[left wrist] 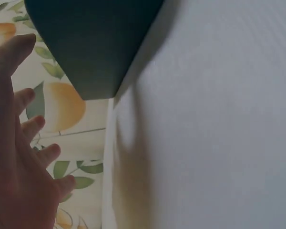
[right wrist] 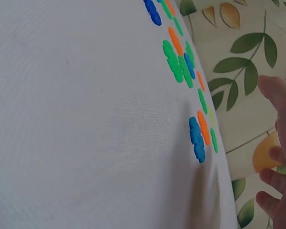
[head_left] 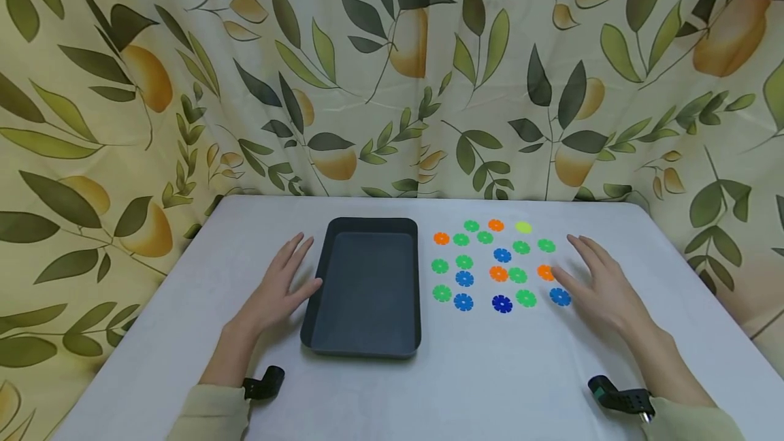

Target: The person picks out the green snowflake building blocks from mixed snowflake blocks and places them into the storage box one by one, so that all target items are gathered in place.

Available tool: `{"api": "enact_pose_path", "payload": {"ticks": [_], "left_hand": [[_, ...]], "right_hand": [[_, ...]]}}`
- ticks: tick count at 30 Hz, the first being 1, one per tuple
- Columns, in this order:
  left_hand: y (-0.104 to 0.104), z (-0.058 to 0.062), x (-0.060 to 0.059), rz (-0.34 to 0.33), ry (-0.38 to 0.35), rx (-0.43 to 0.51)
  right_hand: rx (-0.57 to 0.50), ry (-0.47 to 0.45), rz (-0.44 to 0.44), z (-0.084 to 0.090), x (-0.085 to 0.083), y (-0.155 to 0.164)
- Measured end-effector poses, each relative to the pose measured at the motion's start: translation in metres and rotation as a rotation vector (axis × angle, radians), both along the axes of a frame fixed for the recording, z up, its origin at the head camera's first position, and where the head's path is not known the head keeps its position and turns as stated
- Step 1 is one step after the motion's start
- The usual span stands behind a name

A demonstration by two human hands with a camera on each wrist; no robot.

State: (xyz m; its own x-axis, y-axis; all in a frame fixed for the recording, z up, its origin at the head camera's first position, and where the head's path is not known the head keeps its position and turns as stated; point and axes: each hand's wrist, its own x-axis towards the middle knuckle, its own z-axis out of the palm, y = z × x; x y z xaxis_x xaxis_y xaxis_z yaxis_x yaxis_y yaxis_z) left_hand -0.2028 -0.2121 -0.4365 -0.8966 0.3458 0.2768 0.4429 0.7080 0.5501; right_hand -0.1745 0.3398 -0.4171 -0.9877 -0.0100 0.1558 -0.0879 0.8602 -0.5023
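Observation:
A dark grey tray (head_left: 318, 295) lies on the white table, left of centre, with nothing in it. Several flat flower-shaped discs in green, orange, blue and yellow are spread to its right, among them a blue disc (head_left: 560, 297) and an orange disc (head_left: 544, 271). My left hand (head_left: 283, 288) rests flat beside the tray's left wall, fingers straight. My right hand (head_left: 597, 284) hovers flat just right of the discs, fingers spread, nearest the blue and orange ones. In the right wrist view the blue disc (right wrist: 197, 139) lies near my fingers (right wrist: 281, 95). The left wrist view shows the tray's corner (left wrist: 93, 47).
A leaf-and-fruit patterned curtain (head_left: 392, 73) closes off the back and both sides of the table. The white tablecloth (head_left: 490, 373) stretches bare toward the near edge. A black wrist camera mount (head_left: 618, 398) sits on each sleeve.

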Motion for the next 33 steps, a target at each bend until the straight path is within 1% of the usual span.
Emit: {"api": "enact_pose_path", "payload": {"ticks": [4, 9, 14, 19, 25, 33], "left_hand": [[0.004, -0.005, -0.002, -0.031, -0.024, 0.052], [0.007, -0.008, -0.003, -0.059, -0.055, 0.103], [0.006, -0.012, -0.005, -0.098, -0.072, 0.128], [0.003, -0.018, -0.006, -0.139, -0.088, 0.157], [0.002, -0.022, -0.010, -0.160, -0.108, 0.160], [0.003, -0.024, -0.012, -0.169, -0.105, 0.165]], "right_hand": [[-0.034, -0.031, -0.016, 0.001, -0.007, -0.001], [-0.069, -0.036, -0.027, 0.003, -0.015, -0.001], [-0.086, -0.018, -0.015, 0.002, -0.020, 0.000], [-0.106, -0.033, -0.007, 0.000, -0.024, 0.002], [-0.122, -0.049, -0.004, 0.003, -0.034, 0.008], [-0.132, -0.087, 0.001, 0.004, -0.045, 0.017]]}}
